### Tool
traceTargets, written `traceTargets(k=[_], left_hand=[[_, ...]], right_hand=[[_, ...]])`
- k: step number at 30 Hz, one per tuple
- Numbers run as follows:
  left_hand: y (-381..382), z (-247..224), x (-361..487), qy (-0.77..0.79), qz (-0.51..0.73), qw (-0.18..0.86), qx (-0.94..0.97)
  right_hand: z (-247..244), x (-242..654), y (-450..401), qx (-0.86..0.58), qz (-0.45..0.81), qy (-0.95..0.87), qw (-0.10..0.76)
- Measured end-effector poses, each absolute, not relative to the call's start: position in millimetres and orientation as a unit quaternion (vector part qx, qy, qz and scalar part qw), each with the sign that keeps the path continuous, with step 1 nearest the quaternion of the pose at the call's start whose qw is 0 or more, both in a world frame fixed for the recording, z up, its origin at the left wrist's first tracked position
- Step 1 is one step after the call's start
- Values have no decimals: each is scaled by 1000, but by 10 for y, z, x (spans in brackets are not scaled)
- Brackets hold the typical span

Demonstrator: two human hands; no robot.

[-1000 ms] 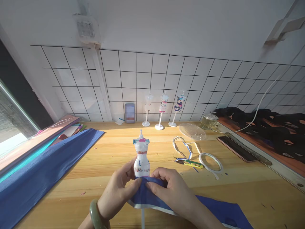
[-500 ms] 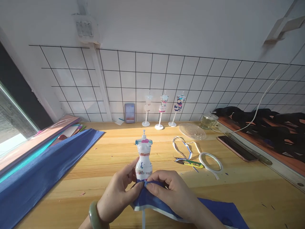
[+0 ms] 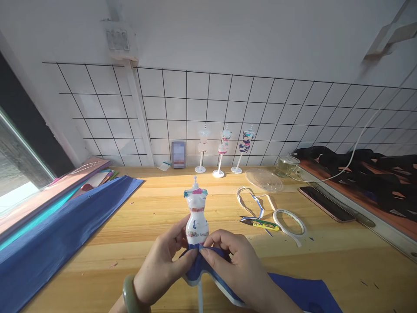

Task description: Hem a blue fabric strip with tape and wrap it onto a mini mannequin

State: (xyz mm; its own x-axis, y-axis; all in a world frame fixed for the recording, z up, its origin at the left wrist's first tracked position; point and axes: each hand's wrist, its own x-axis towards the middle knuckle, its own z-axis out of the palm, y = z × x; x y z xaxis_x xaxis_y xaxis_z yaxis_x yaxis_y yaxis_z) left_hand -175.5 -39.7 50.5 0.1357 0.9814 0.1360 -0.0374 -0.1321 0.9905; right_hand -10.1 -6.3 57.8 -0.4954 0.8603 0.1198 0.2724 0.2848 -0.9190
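A small white dress form (image 3: 196,219) stands upright before me, with pink, blue and brown patches on its shoulders, waist and hips. Around its lower edge lies a strip of blue crepe paper or cloth (image 3: 194,271) with a pale border, bunched in small folds. My left hand (image 3: 161,258), with a green bangle on the wrist, pinches the strip at the front, its fingers reaching behind the form. My right hand (image 3: 233,261) pinches the strip just beside the left thumb. The strip's loose end runs under my right hand.
Three small dress forms (image 3: 223,148) and a phone (image 3: 178,154) stand by the grid wall. To the right lie a tape roll (image 3: 289,222), a green-yellow cutter (image 3: 265,224), a clear lid (image 3: 263,179) and a dark phone (image 3: 325,203). Blue sheets (image 3: 81,226) cover the left side.
The blue strip's lower edge has drawn up into a deeper wave beneath my hands. The dress form has tilted slightly; both hands keep their pinch in nearly the same spot.
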Motion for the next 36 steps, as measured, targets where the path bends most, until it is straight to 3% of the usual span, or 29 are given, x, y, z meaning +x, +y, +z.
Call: traceTargets(k=[29, 33, 36], left_hand=[[-393, 470, -1717, 369, 551, 545, 514], [-389, 491, -1670, 359, 587, 557, 466], [-372, 519, -1656, 363, 609, 567, 419]], right_hand=[[530, -144, -71, -378, 495, -714, 319], [436, -132, -62, -374, 451, -746, 317], [395, -92, -28, -351, 297, -811, 360]])
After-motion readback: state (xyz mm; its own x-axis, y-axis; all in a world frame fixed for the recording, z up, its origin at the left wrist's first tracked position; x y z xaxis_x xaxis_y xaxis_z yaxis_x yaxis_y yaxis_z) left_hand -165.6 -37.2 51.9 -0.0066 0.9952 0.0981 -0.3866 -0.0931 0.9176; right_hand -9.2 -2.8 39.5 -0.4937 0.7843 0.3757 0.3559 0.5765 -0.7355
